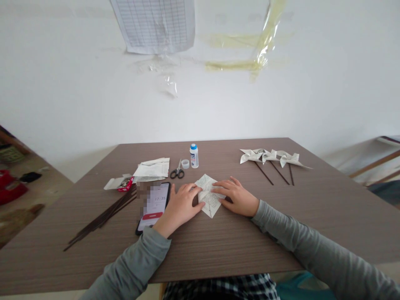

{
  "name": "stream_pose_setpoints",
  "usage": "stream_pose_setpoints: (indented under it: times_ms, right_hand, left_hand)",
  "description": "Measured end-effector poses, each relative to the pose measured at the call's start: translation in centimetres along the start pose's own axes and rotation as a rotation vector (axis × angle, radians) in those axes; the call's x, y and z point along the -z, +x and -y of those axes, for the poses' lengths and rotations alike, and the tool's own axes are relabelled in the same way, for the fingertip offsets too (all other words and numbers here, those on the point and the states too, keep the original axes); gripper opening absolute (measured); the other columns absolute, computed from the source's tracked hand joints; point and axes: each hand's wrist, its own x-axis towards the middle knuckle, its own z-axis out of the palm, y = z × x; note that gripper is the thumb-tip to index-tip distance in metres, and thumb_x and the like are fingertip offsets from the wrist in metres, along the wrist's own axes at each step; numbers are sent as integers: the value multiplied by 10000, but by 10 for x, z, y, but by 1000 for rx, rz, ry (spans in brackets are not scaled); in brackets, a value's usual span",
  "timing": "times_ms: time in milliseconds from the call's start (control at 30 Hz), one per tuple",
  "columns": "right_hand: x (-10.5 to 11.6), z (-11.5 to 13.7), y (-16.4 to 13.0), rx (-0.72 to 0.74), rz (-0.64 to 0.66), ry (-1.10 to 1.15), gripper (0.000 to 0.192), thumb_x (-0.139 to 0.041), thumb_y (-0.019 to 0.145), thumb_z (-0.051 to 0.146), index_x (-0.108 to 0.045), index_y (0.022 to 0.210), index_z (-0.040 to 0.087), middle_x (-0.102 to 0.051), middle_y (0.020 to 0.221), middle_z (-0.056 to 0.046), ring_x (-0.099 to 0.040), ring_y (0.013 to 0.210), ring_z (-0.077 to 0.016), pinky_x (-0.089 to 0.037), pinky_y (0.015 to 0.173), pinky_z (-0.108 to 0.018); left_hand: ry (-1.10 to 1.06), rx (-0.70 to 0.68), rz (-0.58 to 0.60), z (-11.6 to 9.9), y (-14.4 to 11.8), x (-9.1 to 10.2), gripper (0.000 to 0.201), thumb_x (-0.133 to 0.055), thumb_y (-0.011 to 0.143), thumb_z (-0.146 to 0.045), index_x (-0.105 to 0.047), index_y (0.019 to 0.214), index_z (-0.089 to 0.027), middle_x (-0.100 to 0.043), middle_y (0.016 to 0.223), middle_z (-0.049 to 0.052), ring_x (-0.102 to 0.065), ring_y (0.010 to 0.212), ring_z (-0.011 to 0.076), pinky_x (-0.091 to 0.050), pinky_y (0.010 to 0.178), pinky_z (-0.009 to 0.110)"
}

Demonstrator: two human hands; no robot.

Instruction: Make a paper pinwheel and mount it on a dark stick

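Note:
A square of printed paper (pixel 211 209) lies on the table, turned so that one corner points at me, with crease lines across it. My left hand (pixel 184 202) rests on its left side, thumb and fingertips touching the sheet and spread apart. From the right, my right hand (pixel 240 198) lays its spread fingers on the other side of the paper. Neither hand grips it. Behind the sheet stand a white glue bottle (pixel 194 157) with a blue cap, a small translucent cup or cap (pixel 185 164) and black-handled scissors (pixel 177 172).
Three paper pinwheels (pixel 270 156) on brown sticks lie at the back right. Left of my left hand are a phone (pixel 158 202), a bundle of dark sticks (pixel 101 216), a small red box (pixel 125 183) and a stack of paper sheets (pixel 152 169). A wall borders the table's (pixel 200 258) far edge.

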Motion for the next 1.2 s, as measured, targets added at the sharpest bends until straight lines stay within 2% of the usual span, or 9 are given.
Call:
stream_pose_setpoints:
  times_ms: [200, 367, 500, 700, 933, 1200]
  right_hand:
    - [-1, 12, 6, -25, 38, -35, 463, -666, 1245, 293, -811, 1683, 336, -812, 1676, -163, -749, 1590, -382, -391, 1494, -835]
    - [0, 19, 10, -49, 57, -76, 449, -641, 1263, 305, -817, 1675, 338, -796, 1685, -169, -737, 1574, -375, -397, 1489, -823]
    - [2, 21, 12, -66, 79, -87, 449, -626, 1275, 316, -814, 1683, 324, -779, 1693, -174, -726, 1573, -379, -385, 1496, -820]
    - [-3, 18, 11, -69, 71, -63, 462, -630, 1274, 317, -805, 1701, 334, -773, 1696, -175, -708, 1594, -393, -396, 1493, -811]
    - [-9, 14, 11, -77, 38, -55, 443, -687, 1271, 336, -815, 1694, 373, -785, 1691, -155, -718, 1604, -386, -418, 1496, -789]
    - [-12, 7, 11, -48, 9, -36, 426, -691, 1270, 334, -833, 1669, 377, -815, 1658, -154, -761, 1555, -375, -412, 1482, -844]
  left_hand:
    - [2, 23, 35, -5, -1, 6, 478, -847, 1132, -327, -857, 1610, -310, -768, 1767, 173, -667, 1709, 478, -291, 1528, 897]
    - [-6, 26, 32, -7, -2, 9, 487, -883, 1123, -316, -873, 1607, -364, -790, 1733, 141, -680, 1697, 470, -308, 1531, 876]
    - [-2, 30, 53, -8, -2, 9, 479, -875, 1140, -321, -878, 1613, -392, -752, 1770, 137, -641, 1734, 480, -331, 1512, 892]
    - [25, 31, 94, -10, -3, 10, 434, -817, 1185, -309, -896, 1606, -383, -696, 1847, 161, -583, 1793, 486, -306, 1517, 900]
    - [17, 32, 90, -9, -1, 12, 427, -833, 1181, -325, -903, 1599, -372, -684, 1878, 168, -584, 1797, 505, -304, 1504, 932]
    - [65, 4, 91, -9, 0, 11, 404, -794, 1200, -344, -907, 1586, -388, -685, 1890, 144, -610, 1770, 491, -330, 1488, 937]
